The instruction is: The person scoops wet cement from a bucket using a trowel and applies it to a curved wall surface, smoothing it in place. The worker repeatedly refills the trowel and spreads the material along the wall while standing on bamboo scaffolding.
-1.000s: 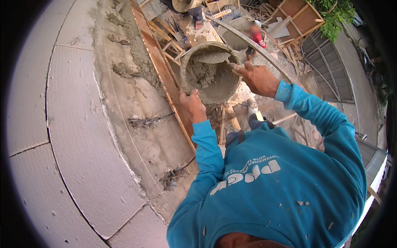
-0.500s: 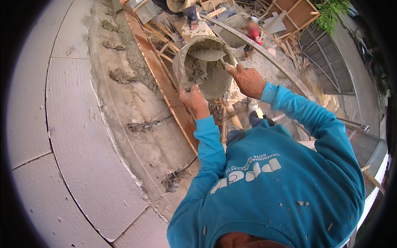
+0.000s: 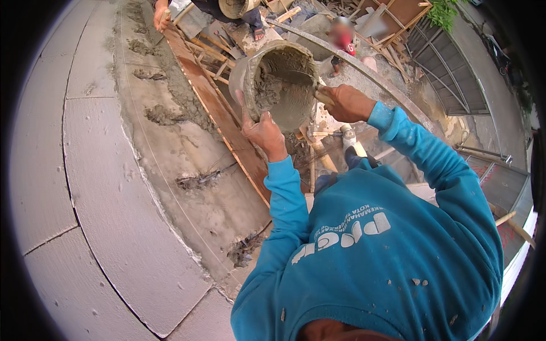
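A mortar-caked bucket point(image 3: 242, 77) is tilted so that its mouth faces me. Wet grey mortar point(image 3: 266, 94) clings to its inner side. My left hand point(image 3: 263, 133) grips the bucket at its lower left side, with the fingers spread along the wall. At the right rim, my right hand point(image 3: 348, 103) is closed round the wooden handle of a trowel point(image 3: 325, 98). The trowel's blade reaches into the bucket and is hard to tell from the grey mortar there.
To the left runs a pale block wall point(image 3: 125, 187), with a string line over rough mortar beside it. A long brown board point(image 3: 219, 116) edges that strip. Beyond, a co-worker's hand point(image 3: 161, 16) holds a wooden-handled tool. A person in red point(image 3: 343, 40) is below, near scrap timber.
The trowel blade, plainly seen across the bucket's mouth before, has sunk deeper inside. The bucket has shifted slightly up and left. A co-worker's hand has come further into view at the top left.
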`<state>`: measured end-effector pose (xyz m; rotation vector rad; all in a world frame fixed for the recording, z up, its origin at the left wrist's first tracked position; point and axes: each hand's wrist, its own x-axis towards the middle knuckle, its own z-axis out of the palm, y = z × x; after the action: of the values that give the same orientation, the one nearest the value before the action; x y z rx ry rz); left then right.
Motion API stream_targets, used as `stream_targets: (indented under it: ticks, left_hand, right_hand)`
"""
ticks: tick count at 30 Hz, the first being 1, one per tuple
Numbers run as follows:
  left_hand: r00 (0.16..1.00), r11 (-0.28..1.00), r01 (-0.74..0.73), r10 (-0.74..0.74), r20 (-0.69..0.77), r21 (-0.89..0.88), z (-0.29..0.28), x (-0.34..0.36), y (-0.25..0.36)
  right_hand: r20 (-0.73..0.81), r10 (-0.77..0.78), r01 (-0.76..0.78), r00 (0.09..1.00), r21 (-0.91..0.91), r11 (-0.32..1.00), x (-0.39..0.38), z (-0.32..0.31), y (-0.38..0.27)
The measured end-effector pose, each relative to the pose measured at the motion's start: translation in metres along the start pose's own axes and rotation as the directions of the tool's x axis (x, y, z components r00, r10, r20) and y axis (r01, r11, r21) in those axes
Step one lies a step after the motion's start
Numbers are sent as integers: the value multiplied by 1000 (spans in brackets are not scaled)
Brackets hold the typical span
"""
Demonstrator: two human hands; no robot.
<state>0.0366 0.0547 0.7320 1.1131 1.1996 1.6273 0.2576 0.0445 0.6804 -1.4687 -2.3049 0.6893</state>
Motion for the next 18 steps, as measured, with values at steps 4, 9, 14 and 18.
stream_targets:
  ticks: [4,9,14,18]
  left_hand:
    - [991,992,64,-76,110,114,-1,-6,29]
    - [972,993,117,-115,206,1,4,-14,55]
    - [967,968,249,-250,43,27,-61,-13,24]
    - [924,941,330,-338,-178,-74,-76,-16,1]
  right_hand:
    - [368,146,-318,918,466,825,-12,-57,0]
    - [474,-11,-391,881,739,548,-31,-29,32]
    - [419,-141,-382,897,895,230,-41,12,-2]
    - [401,-172,-398,900,916,53,-32,60,-21]
